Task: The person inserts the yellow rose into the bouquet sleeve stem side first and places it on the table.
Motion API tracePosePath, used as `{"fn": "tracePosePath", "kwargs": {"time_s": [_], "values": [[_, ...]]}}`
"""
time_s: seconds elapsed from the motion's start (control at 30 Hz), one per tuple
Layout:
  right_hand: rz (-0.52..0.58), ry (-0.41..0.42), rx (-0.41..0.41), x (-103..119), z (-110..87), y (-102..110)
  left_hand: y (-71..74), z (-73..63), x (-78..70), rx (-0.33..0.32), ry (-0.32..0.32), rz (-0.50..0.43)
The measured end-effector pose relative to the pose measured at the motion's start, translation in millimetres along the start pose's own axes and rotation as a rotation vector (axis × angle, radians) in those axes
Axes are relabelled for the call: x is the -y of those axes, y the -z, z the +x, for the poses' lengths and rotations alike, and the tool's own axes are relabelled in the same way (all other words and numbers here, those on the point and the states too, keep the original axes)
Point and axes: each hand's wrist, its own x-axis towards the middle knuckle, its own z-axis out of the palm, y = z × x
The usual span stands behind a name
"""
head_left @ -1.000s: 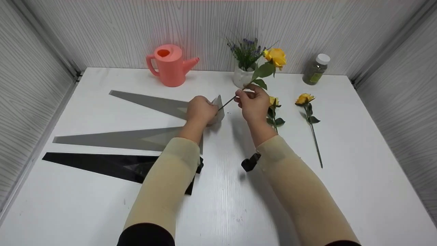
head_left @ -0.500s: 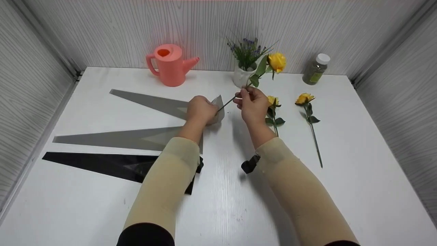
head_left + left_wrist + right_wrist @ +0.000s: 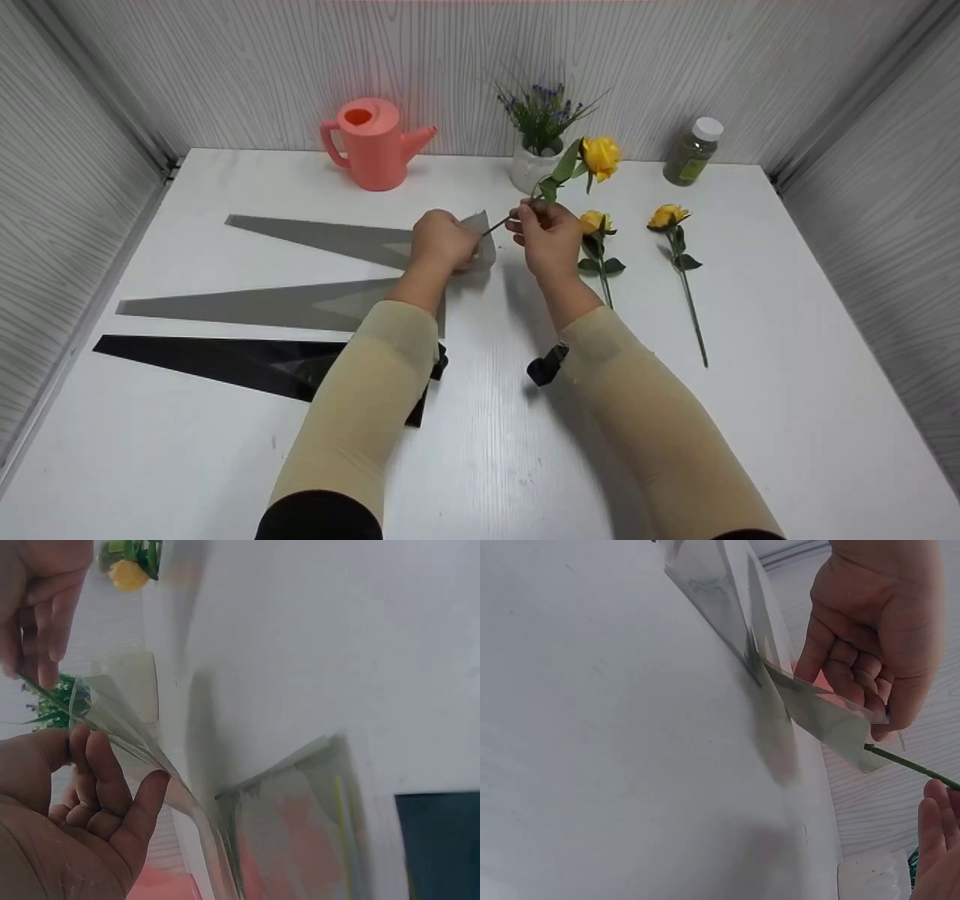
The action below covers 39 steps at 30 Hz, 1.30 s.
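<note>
My left hand grips the wide end of a grey translucent flower sleeve, whose mouth stands open. Its tapered tail stretches left over the table. With thumb and fingertips my right hand pinches the stem of a yellow rose. The bloom leans up to the right, its leaves just above the fingers. The stem's lower part runs into the sleeve mouth, and its end is hidden there. In the left wrist view, the left fingers lie curled at the sleeve film.
Two more yellow roses, one beside my right wrist and another farther right, lie on the white table. A second grey sleeve and a black sleeve lie left. Behind stand a pink watering can, potted plant and jar.
My right hand has moved left and slightly down, bringing the rose lower and more stem into the sleeve. The held sleeve's tail has swung a little toward me.
</note>
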Motion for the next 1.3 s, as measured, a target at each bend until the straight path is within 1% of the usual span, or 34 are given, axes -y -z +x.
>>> {"fn": "tracePosePath", "kwargs": {"time_s": [0.13, 0.3, 0.5, 0.63, 0.77, 1.0, 1.17, 1.3], "values": [[-0.047, -0.004, 0.004, -4.9, -1.0, -0.9, -0.5, 0.0, -2.2, 0.009, 0.002, -0.024], [-0.089, 0.012, 0.012, -9.7, -2.2, -2.9, -0.4, -0.1, -3.5, 0.014, 0.011, -0.044], [-0.118, 0.023, 0.001, -11.6, -3.6, -6.9, 0.1, -0.6, -4.5, 0.003, -0.014, -0.033], [-0.168, 0.027, -0.018, -13.0, -1.6, -10.0, 0.6, -2.0, -6.0, -0.001, -0.019, -0.035], [-0.199, -0.002, -0.022, -13.7, -1.2, -11.5, 1.1, -2.9, -7.8, -0.001, -0.015, -0.036], [-0.193, -0.040, -0.012, -17.2, -3.0, -13.8, 0.7, -1.1, -6.5, -0.025, -0.092, -0.014], [-0.191, -0.078, -0.005, -17.8, -3.2, -15.7, -0.2, -1.4, -7.2, -0.027, -0.090, 0.001], [-0.211, -0.111, 0.024, -18.4, -3.9, -16.5, -0.3, -0.9, -7.3, -0.023, -0.081, -0.003]]}}
